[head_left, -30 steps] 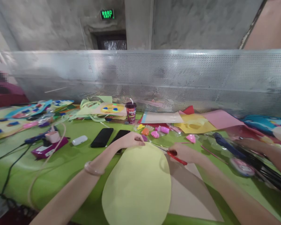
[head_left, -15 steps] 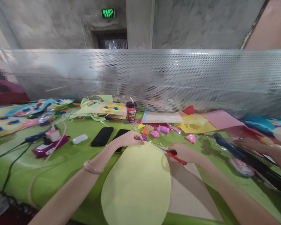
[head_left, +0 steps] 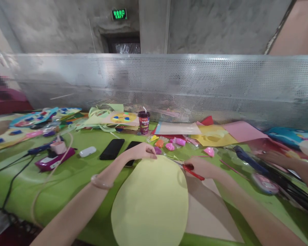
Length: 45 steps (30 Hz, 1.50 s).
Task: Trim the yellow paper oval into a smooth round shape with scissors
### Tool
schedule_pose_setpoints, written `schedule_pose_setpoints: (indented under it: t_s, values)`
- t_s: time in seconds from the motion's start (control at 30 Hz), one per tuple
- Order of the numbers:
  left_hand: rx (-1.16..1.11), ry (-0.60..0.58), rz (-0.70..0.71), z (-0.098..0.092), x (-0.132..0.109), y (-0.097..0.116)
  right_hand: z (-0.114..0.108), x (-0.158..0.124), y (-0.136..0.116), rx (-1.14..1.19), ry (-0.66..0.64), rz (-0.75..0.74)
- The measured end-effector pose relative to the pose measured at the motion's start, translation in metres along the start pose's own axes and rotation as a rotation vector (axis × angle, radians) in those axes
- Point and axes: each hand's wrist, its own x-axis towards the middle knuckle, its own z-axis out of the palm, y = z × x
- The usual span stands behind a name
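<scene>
A large rounded sheet of pale yellow paper (head_left: pixel 150 201) fills the middle of the view. My left hand (head_left: pixel 145 151) pinches its top edge between thumb and fingers; a bracelet (head_left: pixel 102 181) circles that wrist. In my right hand (head_left: pixel 199 167) is a pair of scissors (head_left: pixel 193 172) with red handles. Their blades point left along the paper's upper right edge, and whether they stand apart is too small to tell. Beneath the yellow sheet, a beige sheet (head_left: pixel 210 212) sticks out to the right.
Two phones (head_left: pixel 112 149) and a white case (head_left: pixel 87 152) lie left, near a purple power strip (head_left: pixel 55 160) with cables. A drink cup (head_left: pixel 144 123) and clay packets (head_left: pixel 170 146) stand behind my hands. Another person's hand (head_left: pixel 277 158) rests at right; a metal barrier (head_left: pixel 154 85) runs behind.
My hands, the scissors and the yellow paper stay nearly in place, with only a very slight shift. At the far left, another person's hand reaches further into view.
</scene>
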Motion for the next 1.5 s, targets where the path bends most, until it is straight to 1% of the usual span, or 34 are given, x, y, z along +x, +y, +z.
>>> schedule_pose_setpoints:
  t_s: [0.2,0.33,0.47,0.57,0.67,0.77,0.9,1.07,1.23,1.4,1.5]
  values:
    - [-0.001,-0.02,0.041,0.0,0.0,0.002,-0.003,-0.002,-0.005,0.012,-0.03,-0.023]
    - [0.008,-0.01,0.034,0.001,0.001,0.001,-0.004,-0.002,-0.009,0.0,-0.02,-0.002]
    - [-0.004,-0.003,0.014,-0.004,0.0,-0.005,-0.003,-0.001,-0.005,0.037,-0.003,0.024]
    - [-0.022,-0.01,-0.009,-0.006,0.001,-0.008,-0.004,-0.001,-0.003,0.075,-0.037,0.064]
    - [-0.06,-0.032,-0.011,-0.004,0.003,-0.008,-0.006,-0.001,-0.005,0.077,-0.059,0.059]
    - [-0.056,-0.043,-0.001,-0.002,0.004,-0.006,-0.005,-0.001,-0.005,0.073,-0.043,0.015]
    - [-0.032,-0.011,0.002,-0.004,0.003,-0.005,-0.003,0.0,-0.002,0.056,-0.021,-0.016]
    - [-0.044,0.002,-0.011,-0.007,0.001,-0.006,-0.002,0.002,0.001,0.047,-0.028,0.021]
    - [-0.032,-0.005,-0.007,-0.004,0.002,-0.001,-0.002,0.003,-0.001,0.096,-0.052,0.047]
    - [-0.012,0.009,-0.003,-0.005,0.003,-0.004,-0.002,0.004,0.0,0.049,-0.016,0.038]
    - [-0.012,-0.02,-0.002,-0.008,0.001,-0.007,-0.002,0.004,0.002,0.054,-0.016,0.039]
